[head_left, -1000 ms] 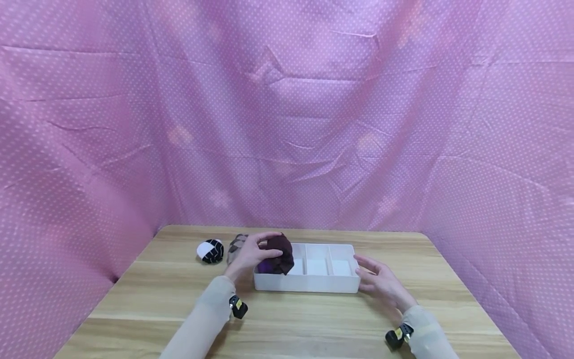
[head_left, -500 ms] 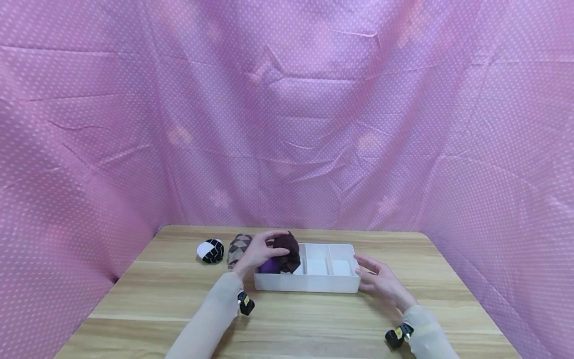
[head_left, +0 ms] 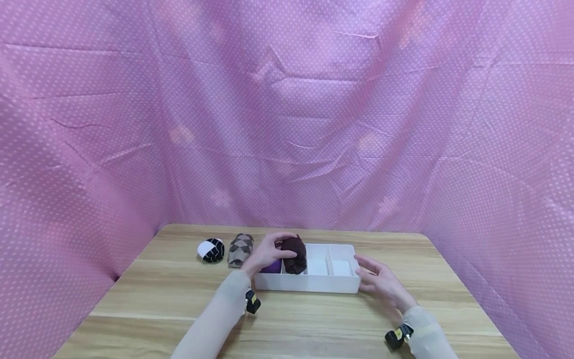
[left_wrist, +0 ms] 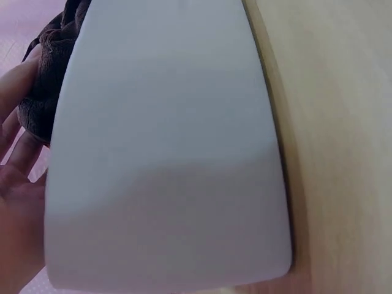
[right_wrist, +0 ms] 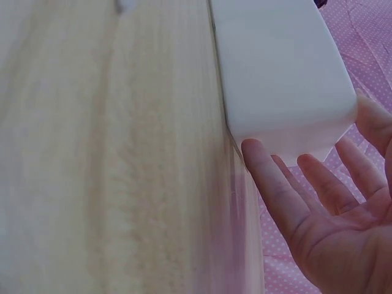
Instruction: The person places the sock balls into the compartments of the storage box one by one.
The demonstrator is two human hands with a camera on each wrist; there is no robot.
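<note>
My left hand pinches a dark brown rolled-up sock between thumb and fingers, at the second compartment from the left of a white divided box. In the left wrist view the brown sock shows past the box's long side wall, with fingers behind it. A purple rolled sock lies in the leftmost compartment, partly hidden by the left hand. At the box's right end is my right hand. Its spread fingers touch the end wall in the right wrist view, with the thumb near the top edge.
Left of the box, a grey-brown argyle rolled sock and a black-and-white one lie on the wooden table. Pink dotted cloth hangs behind and at both sides. A small black camera sits on each wrist.
My left hand has moved right with the brown sock, from over the leftmost compartment to the second one. More of the purple sock and the argyle sock shows. The right hand stays put.
</note>
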